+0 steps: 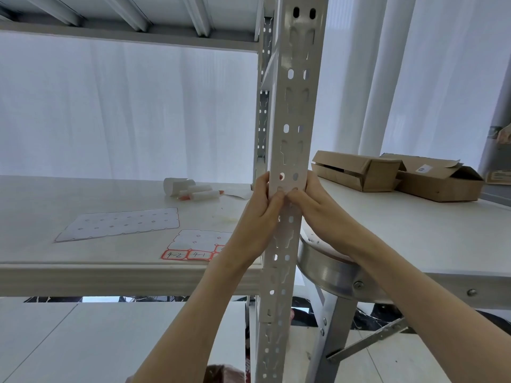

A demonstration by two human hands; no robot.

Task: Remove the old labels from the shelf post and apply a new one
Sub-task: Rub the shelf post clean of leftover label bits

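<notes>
Here, both thumbs (276, 201) meet tip to tip on the front face of the white perforated metal shelf post (290, 106), pressing; any label beneath them is hidden. Left hand (260, 214) wraps the post's left edge and right hand (318, 205) its right edge, fingers curled behind. Post stands at the front right corner of the pale shelf board (41, 217). On the board: red-bordered label sheet marked 4-2, 4-1 (193, 246) at the front edge beside the post; stripped white sheet (119, 223) left of it; rolled white backing papers (190, 190) toward the back edge.

Two hands (257, 217) (315, 205), one shelf post (293, 111), two cardboard boxes (356, 172) (439, 183), two label sheets (119, 223) (199, 240)
</notes>
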